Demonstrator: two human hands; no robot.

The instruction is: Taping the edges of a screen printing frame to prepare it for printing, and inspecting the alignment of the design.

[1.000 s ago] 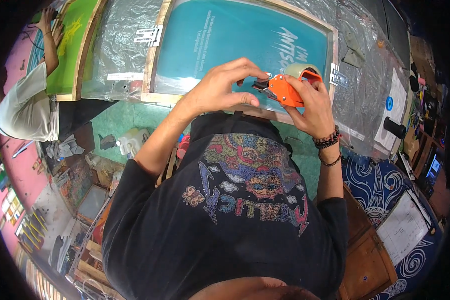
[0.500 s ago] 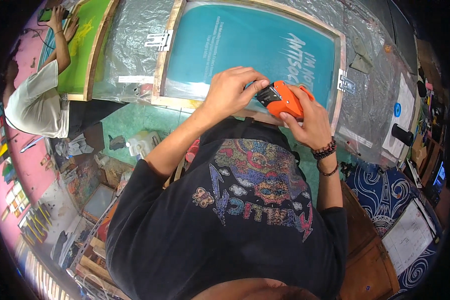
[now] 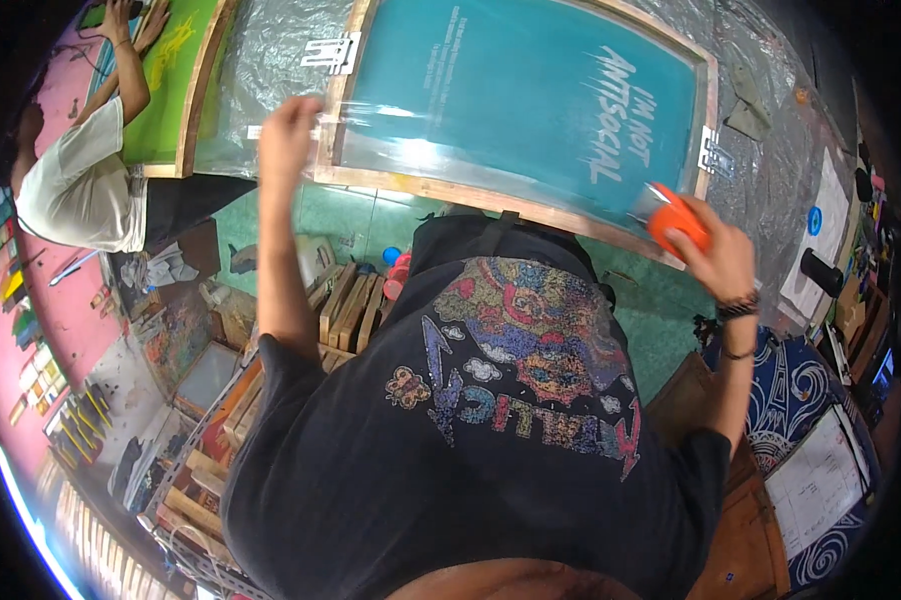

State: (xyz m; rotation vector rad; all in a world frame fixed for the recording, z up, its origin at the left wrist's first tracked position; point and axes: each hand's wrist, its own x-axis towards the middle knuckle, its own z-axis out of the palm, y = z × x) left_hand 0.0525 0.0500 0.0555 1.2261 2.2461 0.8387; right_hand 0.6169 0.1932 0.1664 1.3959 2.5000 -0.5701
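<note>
My right hand is wrapped round an orange tape dispenser at the near right corner of a screen-printing frame. Clear tape stretches from the dispenser across the screen to my left hand, whose fingers are pinched and a little blurred beside the frame's left side. The wooden frame holds a teal mesh with white lettering. Metal clips sit on its left side and right side. The tape is see-through and shows mostly by its glare.
Plastic sheeting covers the table. At the left, a person in a white shirt works at a green screen. A blue tape roll and black cylinder lie right. Wooden frames stand below on my left.
My hands have moved apart from near the frame's middle. The left went left with the tape end, the right went right with the dispenser, and tape now spans between them.
</note>
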